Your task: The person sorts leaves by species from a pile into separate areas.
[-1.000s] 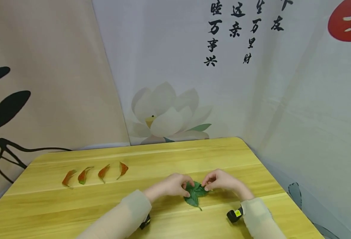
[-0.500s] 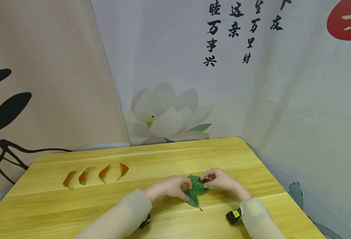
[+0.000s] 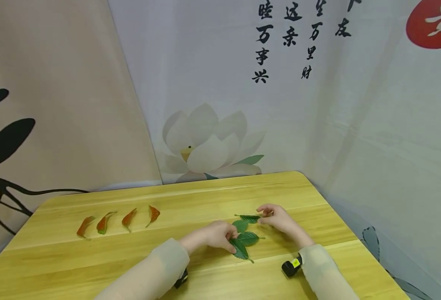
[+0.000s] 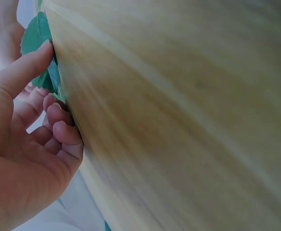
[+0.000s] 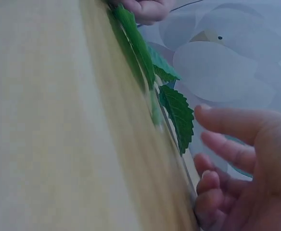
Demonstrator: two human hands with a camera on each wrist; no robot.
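Several green serrated leaves lie on the wooden table, in a staggered stack running away from the person. My left hand (image 3: 217, 234) is at the left edge of the nearest leaf (image 3: 241, 249), pinching it between thumb and fingers. Beyond that are a second leaf (image 3: 249, 238), with its stem pointing right, and a third leaf (image 3: 241, 225). The farthest leaf (image 3: 249, 218) lies crosswise beside my right hand (image 3: 278, 218). In the right wrist view, the right thumb and fingers (image 5: 227, 118) are spread close to that leaf (image 5: 178, 113), with nothing between them.
In a row at the table's back left lie several curled red-orange leaves (image 3: 129, 219) with thin stems. A printed fabric backdrop (image 3: 205, 83) stands behind the wooden table (image 3: 190, 200). Black cameras (image 3: 291, 266) sit at both wrists.
The right hand has drawn the farthest leaf away from the stack and let go of it, moving slightly back and right. More of the third leaf shows. The left hand has stayed nearly still.
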